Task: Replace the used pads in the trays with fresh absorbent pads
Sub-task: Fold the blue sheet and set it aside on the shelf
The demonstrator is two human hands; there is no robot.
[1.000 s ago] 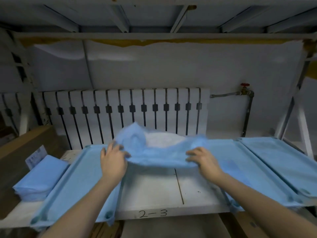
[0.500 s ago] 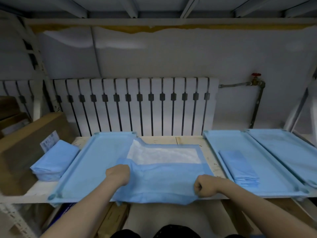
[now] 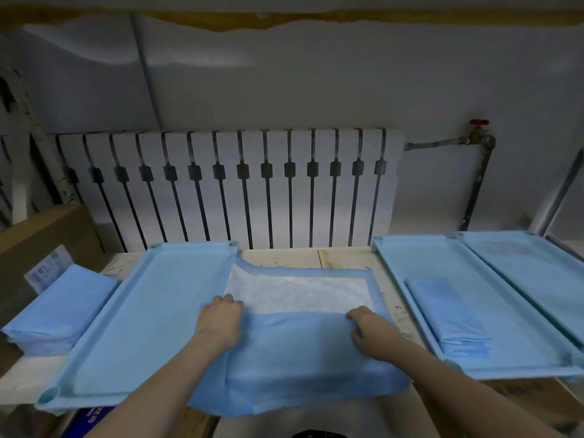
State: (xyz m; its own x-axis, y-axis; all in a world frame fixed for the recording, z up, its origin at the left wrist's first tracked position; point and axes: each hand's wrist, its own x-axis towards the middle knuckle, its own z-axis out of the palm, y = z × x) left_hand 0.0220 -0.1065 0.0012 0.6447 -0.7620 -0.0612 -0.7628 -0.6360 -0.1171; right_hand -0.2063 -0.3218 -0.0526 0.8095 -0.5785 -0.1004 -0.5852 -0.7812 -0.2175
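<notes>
Blue absorbent pad (image 3: 300, 358) lies on wooden shelf (image 3: 344, 257) between left tray (image 3: 142, 311) and right tray (image 3: 420, 260); near half folded over white face, front edge overhanging; right hand (image 3: 371, 327) pinches fold edge; left hand (image 3: 219, 324) rests on fold, fingers bent, grip cannot be told; folded pads (image 3: 448, 314) stacked in right tray.

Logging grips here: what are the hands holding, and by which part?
The left hand and right hand both grip the partly folded absorbent pad along its folded blue edge.
</notes>
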